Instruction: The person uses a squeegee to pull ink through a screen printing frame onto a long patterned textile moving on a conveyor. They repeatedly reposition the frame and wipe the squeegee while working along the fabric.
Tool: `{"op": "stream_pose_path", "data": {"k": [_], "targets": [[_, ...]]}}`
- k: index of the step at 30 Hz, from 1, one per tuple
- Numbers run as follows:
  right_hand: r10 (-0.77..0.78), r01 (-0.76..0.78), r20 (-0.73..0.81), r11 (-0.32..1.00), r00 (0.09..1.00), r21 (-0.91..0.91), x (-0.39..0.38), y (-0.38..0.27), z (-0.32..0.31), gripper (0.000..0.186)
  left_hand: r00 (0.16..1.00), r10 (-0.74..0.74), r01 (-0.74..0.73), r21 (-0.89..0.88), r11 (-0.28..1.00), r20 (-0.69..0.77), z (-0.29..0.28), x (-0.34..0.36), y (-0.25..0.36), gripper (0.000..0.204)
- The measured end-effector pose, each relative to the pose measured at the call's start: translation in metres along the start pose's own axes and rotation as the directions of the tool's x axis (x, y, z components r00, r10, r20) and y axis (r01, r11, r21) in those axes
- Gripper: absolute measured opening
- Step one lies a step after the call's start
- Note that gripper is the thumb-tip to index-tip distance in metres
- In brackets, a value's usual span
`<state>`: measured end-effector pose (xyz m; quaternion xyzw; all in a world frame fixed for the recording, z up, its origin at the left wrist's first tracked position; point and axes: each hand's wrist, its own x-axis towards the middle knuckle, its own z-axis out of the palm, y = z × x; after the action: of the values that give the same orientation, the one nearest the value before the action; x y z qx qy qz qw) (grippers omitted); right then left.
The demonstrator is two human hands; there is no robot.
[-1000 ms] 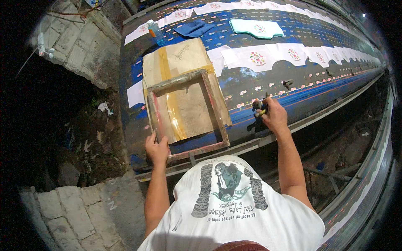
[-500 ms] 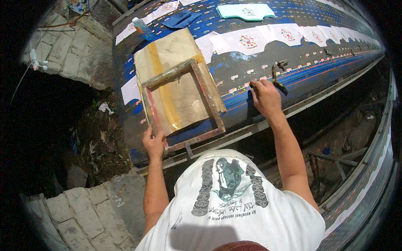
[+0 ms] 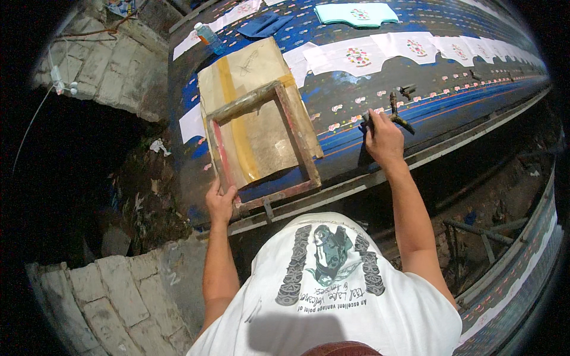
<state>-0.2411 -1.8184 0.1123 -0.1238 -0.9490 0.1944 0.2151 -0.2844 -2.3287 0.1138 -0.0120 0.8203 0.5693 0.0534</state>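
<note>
Head view shows me looking down at a long dark blue counter [image 3: 380, 113] that curves away toward 2 o'clock. A wooden printing frame [image 3: 261, 142] lies on it at about 11 o'clock from my chest, a bit crooked, with a tan mesh sheet stretched inside and a yellow stripe down the mesh. A wooden bar rests across its far side.

My left hand [image 3: 221, 202] is closed on the near left corner of the frame, thumb on top of the wood. My right hand [image 3: 383, 137] is at 1 o'clock, curled around a small dark metal tool [image 3: 395, 114] shaped like a cross that sits on the counter. I cannot see how tight those fingers are, but they wrap the near end of the tool.

I think the frame is stiff and a little heavy, because it is thick wood. The mesh in the middle looks thin and could tear or get smudged, so the wood rails are the good place to hold, best at a corner or with one hand on each side. Paint on the rails may make them slippery.

White cloth pieces [image 3: 362, 56] with small flower prints lie in a row along the far side at 12 o'clock. A plastic bottle [image 3: 208, 37] stands near 11 o'clock, and a pale green cloth [image 3: 356, 14] lies at the far edge. Grey stone blocks [image 3: 113, 296] are at 8 o'clock.
</note>
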Motion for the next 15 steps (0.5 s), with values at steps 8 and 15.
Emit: {"op": "stream_pose_path", "data": {"k": [8, 15], "targets": [[0.185, -0.126, -0.053, 0.825, 0.981, 0.551, -0.015, -0.016, -0.014, 0.049, 0.998, -0.043, 0.043, -0.007, 0.999, 0.045, -0.006, 0.004, -0.014, 0.075], [0.134, -0.241, 0.203, 0.443, 0.970, 0.863, -0.049, -0.066, -0.028, 0.044, 0.991, 0.096, -0.104, 0.079, 0.991, 0.098, 0.001, -0.007, -0.008, 0.084]]}}
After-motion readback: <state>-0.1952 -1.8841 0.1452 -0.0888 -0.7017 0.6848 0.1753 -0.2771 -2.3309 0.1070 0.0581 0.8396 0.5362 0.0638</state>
